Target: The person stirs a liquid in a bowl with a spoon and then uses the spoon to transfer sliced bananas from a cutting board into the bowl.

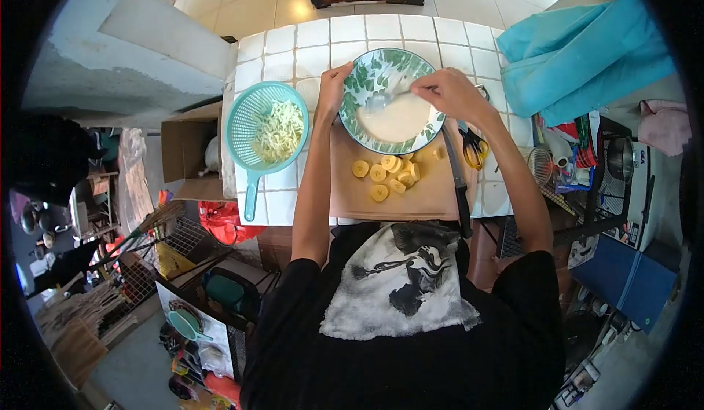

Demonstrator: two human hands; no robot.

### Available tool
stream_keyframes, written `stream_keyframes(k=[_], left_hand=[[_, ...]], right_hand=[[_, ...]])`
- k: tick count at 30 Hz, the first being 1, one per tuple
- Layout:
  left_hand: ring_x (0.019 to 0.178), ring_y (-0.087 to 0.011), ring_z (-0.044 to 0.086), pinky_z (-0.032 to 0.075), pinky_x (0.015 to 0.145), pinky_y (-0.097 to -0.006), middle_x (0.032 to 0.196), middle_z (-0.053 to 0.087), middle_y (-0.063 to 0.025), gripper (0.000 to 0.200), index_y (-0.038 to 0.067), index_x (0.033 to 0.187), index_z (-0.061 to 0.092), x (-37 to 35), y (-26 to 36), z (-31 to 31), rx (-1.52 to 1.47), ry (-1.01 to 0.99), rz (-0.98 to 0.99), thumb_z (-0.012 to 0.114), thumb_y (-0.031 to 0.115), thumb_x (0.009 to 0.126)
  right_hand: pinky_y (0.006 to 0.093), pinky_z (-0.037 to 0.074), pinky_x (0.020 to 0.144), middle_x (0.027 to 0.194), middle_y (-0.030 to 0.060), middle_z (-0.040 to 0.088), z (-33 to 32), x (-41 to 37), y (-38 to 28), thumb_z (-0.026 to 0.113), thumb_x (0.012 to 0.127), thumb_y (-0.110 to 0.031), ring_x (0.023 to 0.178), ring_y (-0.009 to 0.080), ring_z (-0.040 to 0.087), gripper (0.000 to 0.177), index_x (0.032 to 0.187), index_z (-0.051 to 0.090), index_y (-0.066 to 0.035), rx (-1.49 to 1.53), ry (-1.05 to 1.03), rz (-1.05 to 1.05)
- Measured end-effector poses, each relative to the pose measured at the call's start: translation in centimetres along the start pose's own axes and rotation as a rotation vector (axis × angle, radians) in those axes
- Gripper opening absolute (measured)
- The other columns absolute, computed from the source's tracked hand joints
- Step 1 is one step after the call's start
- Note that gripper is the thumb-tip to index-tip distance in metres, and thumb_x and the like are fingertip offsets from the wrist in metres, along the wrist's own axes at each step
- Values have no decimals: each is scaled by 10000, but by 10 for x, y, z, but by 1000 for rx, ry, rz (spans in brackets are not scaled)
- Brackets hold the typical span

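A green-and-white patterned bowl [357, 135] holds a pale, creamy liquid. My left hand [334, 89] grips its left rim. Over the right side of the bowl, my right hand [449, 93] is closed on the handle of a spoon [378, 102], whose head rests low in the bowl by the liquid. Below the bowl, several yellow round slices [378, 173] lie on a brown cutting board [359, 203]. A black-handled knife [460, 190] lies along the board's right side, and scissors [474, 149] with black and yellow handles are just right of it.
At the left of the white tiled counter [279, 206] stands a turquoise colander [240, 127] with pale shreds. Turquoise cloth [579, 61] hangs at the back right. A cardboard box [180, 149] is beyond the left edge, and a wire rack with kitchen things stands at the right.
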State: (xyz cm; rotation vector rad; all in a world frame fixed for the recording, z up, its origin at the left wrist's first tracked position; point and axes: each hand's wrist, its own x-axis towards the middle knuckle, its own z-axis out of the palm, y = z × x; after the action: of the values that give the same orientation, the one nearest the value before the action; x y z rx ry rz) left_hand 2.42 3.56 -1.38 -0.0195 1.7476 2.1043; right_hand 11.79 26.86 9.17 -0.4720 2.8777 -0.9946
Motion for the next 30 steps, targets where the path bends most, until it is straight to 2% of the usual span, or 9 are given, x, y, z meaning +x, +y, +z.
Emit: stream_keyframes(k=[4,6,8,9,12,16,21,23,30], left_hand=[[746,-95,575,445,696,-224,837,667,-56,321,-59,939,675,3,-4,-2,-17,-17,23,580,245,897],[740,-93,573,444,694,-222,836,665,-55,320,-58,934,675,5,-7,-3,-6,-43,29,580,245,897],[735,-92,572,443,692,-220,834,664,-53,318,-57,929,675,8,-9,-6,1,-51,38,581,245,896],[732,-90,572,443,689,-220,832,663,-51,314,-55,924,676,7,-9,-4,-6,-33,38,581,243,896],[725,-87,571,441,684,-220,827,662,-48,309,-52,919,678,5,-8,-5,-12,-19,31,581,240,896],[718,-85,568,437,675,-219,821,664,-48,300,-51,915,679,2,-2,-1,3,-25,41,581,232,895],[721,-90,576,442,677,-219,826,668,-56,301,-51,922,678,5,-5,-3,18,4,62,582,233,895],[725,-91,580,444,679,-220,828,670,-60,302,-52,926,678,5,-8,-5,41,-4,61,584,234,894],[740,-102,587,450,684,-221,860,669,-67,316,-56,953,673,5,-6,-3,3,-3,80,588,242,892]], right_hand=[[374,482,633,743,162,655,-11,7,9,613,848,-217,640,298,609,197,905,699,-50,-89,217,95],[373,487,648,765,169,659,-9,3,11,611,856,-219,664,291,617,205,912,697,-41,-159,214,52],[368,493,674,787,173,663,-3,-6,4,597,869,-215,684,299,625,209,922,696,-38,-13,-54,50],[357,499,670,820,174,667,-2,-10,3,590,875,-201,685,274,639,207,946,691,-35,-11,-60,88],[353,507,663,875,170,671,-8,-17,16,575,863,-210,731,312,654,216,966,689,-58,190,161,163],[335,516,676,849,172,674,-16,-27,24,593,856,-228,742,306,663,228,972,690,-57,34,159,235],[337,512,669,850,189,663,-5,-41,13,590,854,-216,724,301,662,221,975,687,-59,144,52,205],[347,506,656,836,193,659,-8,-39,17,588,856,-213,722,308,656,222,974,685,-52,147,245,211],[337,502,627,789,186,659,5,-36,13,582,864,-214,661,311,648,233,956,677,-22,124,83,148]])
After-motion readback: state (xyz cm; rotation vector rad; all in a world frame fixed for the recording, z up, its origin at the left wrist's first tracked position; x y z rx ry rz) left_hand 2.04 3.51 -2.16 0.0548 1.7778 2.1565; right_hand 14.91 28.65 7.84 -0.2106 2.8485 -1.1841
